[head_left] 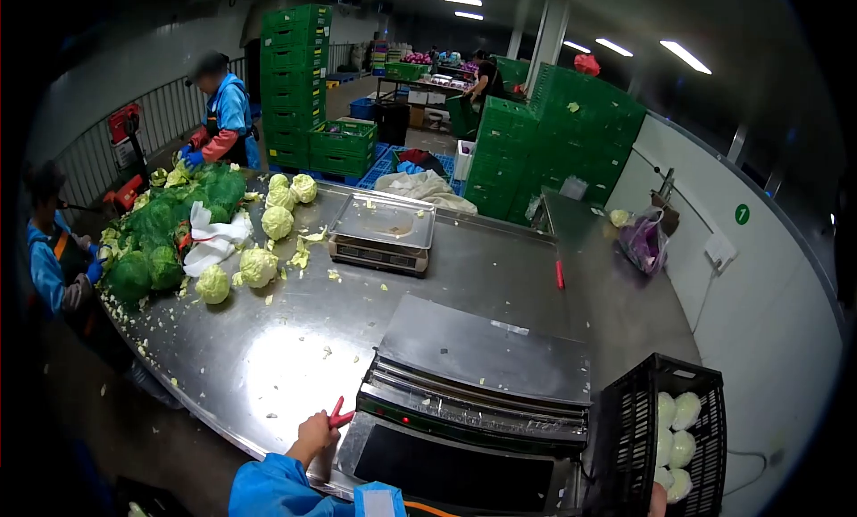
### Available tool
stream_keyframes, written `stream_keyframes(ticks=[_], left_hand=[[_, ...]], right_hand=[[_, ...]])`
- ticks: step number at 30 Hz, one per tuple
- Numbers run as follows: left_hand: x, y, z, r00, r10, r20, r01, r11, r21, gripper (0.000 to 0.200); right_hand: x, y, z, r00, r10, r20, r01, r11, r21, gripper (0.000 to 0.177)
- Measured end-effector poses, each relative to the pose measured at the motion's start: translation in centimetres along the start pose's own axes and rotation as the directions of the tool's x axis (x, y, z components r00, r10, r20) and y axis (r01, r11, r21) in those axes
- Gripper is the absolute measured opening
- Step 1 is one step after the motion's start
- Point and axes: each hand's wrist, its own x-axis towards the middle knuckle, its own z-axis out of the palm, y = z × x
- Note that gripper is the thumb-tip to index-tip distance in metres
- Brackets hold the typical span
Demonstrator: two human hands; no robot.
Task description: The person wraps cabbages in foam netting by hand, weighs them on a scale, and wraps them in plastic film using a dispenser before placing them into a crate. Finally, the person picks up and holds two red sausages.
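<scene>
My left hand (314, 435) is closed around a red-handled tool (340, 415) at the left edge of a film wrapping machine (473, 423). The tool's working end cannot be made out. A small red light glows on the machine, in front of its dark flat plate (455, 468). At the bottom right, only a bit of my right hand (659, 501) shows, against the near side of a black plastic crate (625, 428); its fingers are mostly hidden. Several pale cabbages (682, 448), seemingly film-wrapped, lie in the crate.
A weighing scale (382, 227) stands on the steel table (500, 267). Loose cabbages (259, 267), green net sacks (174, 218) and leaf scraps lie left. Two co-workers (228, 106) stand along the left side. Green crates (562, 133) are stacked behind. A red-handled item (560, 274) lies right.
</scene>
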Motion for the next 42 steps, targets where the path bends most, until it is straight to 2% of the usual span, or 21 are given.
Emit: stream_keyframes(ticks=[2, 4, 5, 6, 10, 12, 14, 15, 18, 19, 20, 22, 23, 24, 26, 28, 30, 32, 34, 38, 42], left_hand=[[0.8, -1.7, 1.1, 0.98, -0.135, -0.148, 0.112, 0.982, -0.155, 0.042], [4.1, -5.7, 4.3, 0.85, -0.459, -0.259, 0.28, 0.809, -0.516, 0.039], [5.9, -8.7, 4.3, 0.797, -0.604, -0.003, 0.355, 0.472, -0.807, 0.036], [6.1, -9.7, 3.1, 0.732, -0.619, 0.285, 0.391, 0.039, -0.919, 0.033], [2.5, -5.4, -5.4, 0.691, -0.678, 0.25, -0.029, -0.372, -0.928, 0.033], [4.9, -7.3, -6.1, 0.882, -0.471, 0.034, -0.109, -0.274, -0.956, 0.038], [2.3, 0.7, -13.3, 0.949, -0.286, -0.132, -0.189, -0.181, -0.965, 0.037], [1.8, 4.3, -15.9, 0.969, -0.207, -0.133, -0.16, -0.121, -0.98, 0.032], [2.5, 13.6, -18.9, 0.988, 0.145, -0.055, -0.059, 0.024, -0.998, 0.024], [2.0, 17.7, -19.7, 0.972, 0.234, 0.016, -0.009, 0.103, -0.995, 0.024], [1.0, 21.9, -20.4, 0.929, 0.35, 0.117, 0.083, 0.111, -0.99, 0.024], [0.2, 29.4, -20.4, 0.763, 0.544, 0.349, 0.253, 0.246, -0.936, 0.024], [0.2, 33.1, -19.3, 0.715, 0.569, 0.407, 0.286, 0.294, -0.912, 0.026], [0.0, 36.8, -18.2, 0.723, 0.524, 0.45, 0.295, 0.354, -0.887, 0.024], [1.7, 42.3, -15.6, 0.505, 0.674, 0.539, 0.333, 0.425, -0.842, 0.027], [2.4, 47.2, -13.2, 0.386, 0.84, 0.38, 0.153, 0.348, -0.925, 0.033], [2.4, 50.8, -12.1, 0.383, 0.859, 0.341, 0.074, 0.339, -0.938, 0.043], [2.3, 53.3, -11.3, 0.425, 0.846, 0.322, 0.045, 0.336, -0.941, 0.049], [2.4, 54.7, -10.1, 0.424, 0.857, 0.295, -0.025, 0.336, -0.941, 0.053], [1.4, 56.3, -10.6, 0.4, 0.884, 0.243, -0.216, 0.348, -0.912, 0.06], [0.6, 57.4, -11.1, 0.298, 0.9, 0.317, 0.054, 0.316, -0.947, 0.062]], right_hand=[[-0.1, 0.1, -0.2, 1.0, -0.004, 0.004, 0.004, 1.0, -0.015, 0.033], [-0.1, 0.0, -0.2, 1.0, -0.013, 0.008, 0.014, 1.0, -0.024, 0.033], [0.0, 0.1, -0.2, 1.0, -0.01, 0.009, 0.01, 1.0, -0.023, 0.032], [0.0, 0.1, -0.5, 1.0, -0.016, 0.012, 0.016, 0.999, -0.034, 0.032], [0.3, 0.7, -0.9, 0.999, -0.038, 0.034, 0.04, 0.997, -0.066, 0.031], [1.0, 1.2, -1.6, 0.994, -0.09, 0.062, 0.095, 0.991, -0.095, 0.03], [2.7, 2.4, -2.4, 0.976, -0.188, 0.106, 0.203, 0.968, -0.15, 0.03], [3.3, 2.7, -2.4, 0.959, -0.257, 0.12, 0.276, 0.944, -0.18, 0.03], [-5.6, -7.8, 1.1, 0.932, -0.354, 0.076, 0.36, 0.879, -0.313, 0.026], [-6.5, -9.0, 1.6, 0.885, -0.448, 0.13, 0.465, 0.831, -0.304, 0.037], [-7.3, -10.2, 2.0, 0.88, -0.44, 0.178, 0.474, 0.839, -0.267, 0.045], [-6.1, -9.3, 2.1, 0.811, -0.55, 0.198, 0.585, 0.755, -0.297, 0.049], [-5.8, -9.1, 2.0, 0.833, -0.516, 0.201, 0.554, 0.78, -0.292, 0.049], [-5.6, -9.2, 1.9, 0.853, -0.48, 0.204, 0.521, 0.803, -0.289, 0.048], [-5.4, -9.4, 1.7, 0.844, -0.484, 0.23, 0.529, 0.821, -0.213, 0.046], [-6.0, -9.8, 1.0, 0.862, -0.421, 0.283, 0.473, 0.869, -0.147, 0.044], [-6.9, -10.7, 1.0, 0.911, -0.353, 0.211, 0.383, 0.916, -0.117, 0.042], [-6.5, -10.4, 0.9, 0.874, -0.445, 0.197, 0.467, 0.88, -0.085, 0.041], [-6.5, -10.9, 0.8, 0.906, -0.37, 0.206, 0.395, 0.913, -0.097, 0.042], [-5.1, -9.7, 1.0, 0.875, -0.428, 0.225, 0.464, 0.875, -0.138, 0.049], [-5.0, -11.4, 0.6, 0.885, -0.37, 0.283, 0.412, 0.905, -0.103, 0.045]])
